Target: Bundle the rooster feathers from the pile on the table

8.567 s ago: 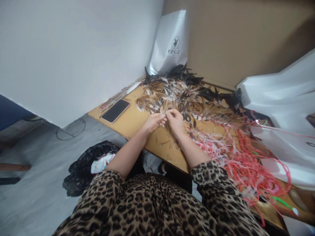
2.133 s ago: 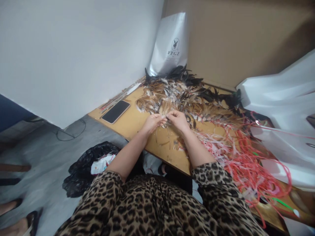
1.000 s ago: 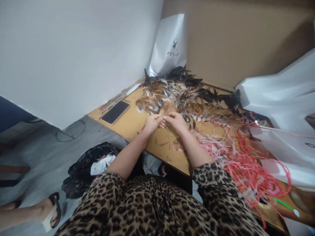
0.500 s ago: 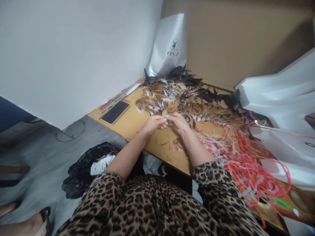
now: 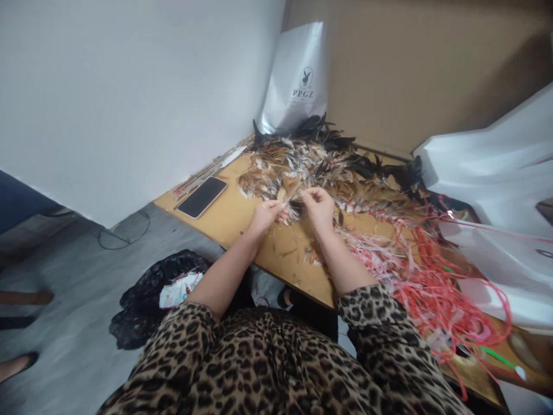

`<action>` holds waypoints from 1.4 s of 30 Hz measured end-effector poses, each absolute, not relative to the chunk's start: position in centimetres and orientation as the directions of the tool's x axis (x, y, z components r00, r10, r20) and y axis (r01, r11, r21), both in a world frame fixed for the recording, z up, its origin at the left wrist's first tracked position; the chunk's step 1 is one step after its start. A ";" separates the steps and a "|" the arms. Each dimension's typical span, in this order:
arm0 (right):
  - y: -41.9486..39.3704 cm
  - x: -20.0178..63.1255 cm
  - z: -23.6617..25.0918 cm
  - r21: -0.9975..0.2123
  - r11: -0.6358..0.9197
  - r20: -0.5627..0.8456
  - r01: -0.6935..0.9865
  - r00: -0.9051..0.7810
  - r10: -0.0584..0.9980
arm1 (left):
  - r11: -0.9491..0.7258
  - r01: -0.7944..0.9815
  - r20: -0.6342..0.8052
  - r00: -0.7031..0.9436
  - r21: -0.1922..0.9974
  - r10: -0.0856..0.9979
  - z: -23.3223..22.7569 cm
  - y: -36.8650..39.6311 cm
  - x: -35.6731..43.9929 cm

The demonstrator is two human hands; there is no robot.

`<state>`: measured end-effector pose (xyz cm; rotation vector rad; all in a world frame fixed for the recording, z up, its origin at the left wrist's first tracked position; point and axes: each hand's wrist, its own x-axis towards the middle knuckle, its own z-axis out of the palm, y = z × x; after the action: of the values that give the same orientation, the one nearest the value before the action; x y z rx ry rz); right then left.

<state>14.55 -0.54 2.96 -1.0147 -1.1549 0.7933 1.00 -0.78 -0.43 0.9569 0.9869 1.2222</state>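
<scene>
Feathers point(image 5: 367, 193) in brown, white and black lie heaped over the far part of a wooden table point(image 5: 228, 223), the black ones mostly along the back. Smooth white sheeting point(image 5: 488, 161) rises at the table's right-hand side. A tangle of pinkish-red strips point(image 5: 444, 294) spreads over the near right part of the table, just beside the heap. Behind the heap stands a silvery-white PPGZ bag point(image 5: 294, 57), its base hidden. On the floor to the left lies a crumpled black plastic bag point(image 5: 142, 305), with white scraps at its side. A smartphone point(image 5: 202, 197), screen up and dark, lies near the table's left edge. The left hand point(image 5: 265, 216) pinches a small fan of brown feathers point(image 5: 291, 185) by its base, at the heap's near edge. The right hand point(image 5: 321, 213), just beside it, has its fingertips drawn narrowly together; whether they hold anything cannot be told.
</scene>
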 end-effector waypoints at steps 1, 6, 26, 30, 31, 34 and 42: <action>-0.7 14.5 3.0 -0.925 0.378 0.378 0.046 0.221 0.899 | 0.093 -0.282 -0.076 0.069 0.955 0.995 -0.4 -0.8 1.0; -1.1 14.1 2.9 -0.921 0.360 0.377 0.149 0.105 0.920 | 0.060 -0.220 -0.046 0.069 0.974 0.997 -0.4 -0.8 1.0; -0.6 13.8 2.2 -0.990 0.052 0.036 -0.134 0.122 0.992 | 0.105 -0.414 -0.068 0.105 0.904 0.992 -0.4 -0.7 0.9; -0.7 13.8 2.4 -0.960 -0.060 -0.078 -0.275 0.055 0.995 | 0.110 -0.423 -0.061 0.127 0.900 0.990 -0.3 -0.8 0.8; -0.6 13.8 2.5 -0.947 -0.077 -0.094 -0.311 0.039 0.995 | 0.111 -0.420 -0.060 0.132 0.901 0.989 -0.3 -0.8 0.8; -0.5 14.0 2.6 -0.916 -0.091 -0.105 -0.390 0.014 0.994 | 0.113 -0.413 -0.060 0.138 0.904 0.989 -0.4 -0.8 0.8; -0.6 14.0 2.2 -0.982 -0.077 -0.072 -0.171 -0.041 0.997 | 0.117 -0.436 -0.080 0.101 0.893 0.992 -0.5 -0.7 0.7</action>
<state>13.97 -0.58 2.17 -1.1171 -1.0683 1.3659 0.66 -0.72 -0.51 0.8370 0.8610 1.2605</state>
